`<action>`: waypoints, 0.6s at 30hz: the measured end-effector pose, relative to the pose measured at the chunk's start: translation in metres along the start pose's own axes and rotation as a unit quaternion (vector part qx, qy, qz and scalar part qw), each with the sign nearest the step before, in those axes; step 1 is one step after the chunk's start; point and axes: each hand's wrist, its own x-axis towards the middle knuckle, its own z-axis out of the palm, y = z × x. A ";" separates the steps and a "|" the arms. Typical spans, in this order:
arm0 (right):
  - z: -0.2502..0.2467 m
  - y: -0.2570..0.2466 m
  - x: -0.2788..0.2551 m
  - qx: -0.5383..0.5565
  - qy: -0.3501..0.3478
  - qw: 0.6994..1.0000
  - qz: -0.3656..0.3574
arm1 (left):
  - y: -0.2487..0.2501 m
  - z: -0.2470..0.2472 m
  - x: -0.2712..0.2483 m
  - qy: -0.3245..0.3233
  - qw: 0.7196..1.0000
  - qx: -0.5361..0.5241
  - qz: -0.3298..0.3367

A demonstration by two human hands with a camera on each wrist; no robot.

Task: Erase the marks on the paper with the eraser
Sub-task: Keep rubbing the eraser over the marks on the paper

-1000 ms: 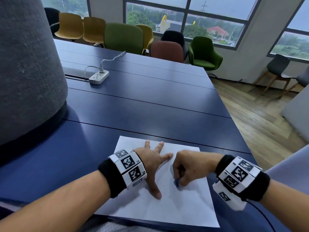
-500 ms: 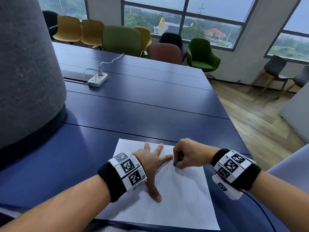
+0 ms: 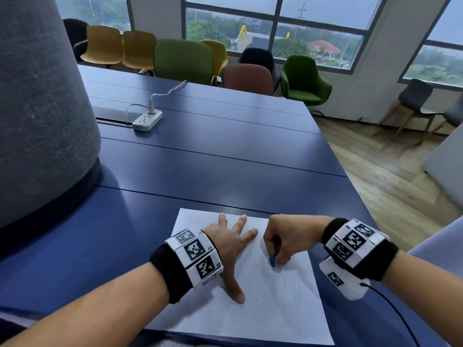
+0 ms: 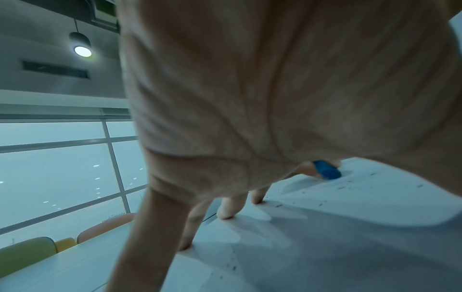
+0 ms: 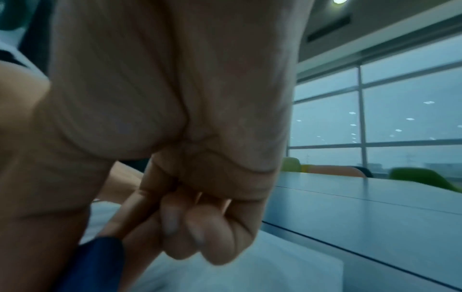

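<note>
While pinched, eraser [image 3: 273,261] seemingly touches paper [image 3: 263,319] under right hand [image 3: 288,236].

Blue eraser [image 3: 272,261] — white paper [image 3: 280,309] — navy table [image 3: 213,156].

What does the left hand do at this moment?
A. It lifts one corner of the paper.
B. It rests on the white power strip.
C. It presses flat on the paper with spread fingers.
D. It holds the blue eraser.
C: the left hand lies spread on the paper, while the right hand pinches the blue eraser.
</note>
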 end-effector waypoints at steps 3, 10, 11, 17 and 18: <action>-0.013 0.011 0.009 0.012 0.064 0.998 0.020 | 0.000 0.000 0.001 -0.001 1.000 0.002 -0.001; -0.003 0.009 0.008 0.022 0.062 0.998 0.010 | 0.002 -0.002 0.000 -0.010 1.000 0.003 -0.006; -0.005 0.008 0.008 0.015 0.052 0.998 0.012 | 0.002 -0.002 0.000 -0.010 1.000 0.005 -0.006; -0.010 0.018 0.015 0.018 0.148 0.988 0.029 | 0.001 -0.001 0.001 -0.008 1.000 0.013 -0.004; -0.007 0.016 0.013 0.017 0.119 0.993 0.020 | 0.001 -0.001 0.002 -0.009 1.000 0.012 -0.006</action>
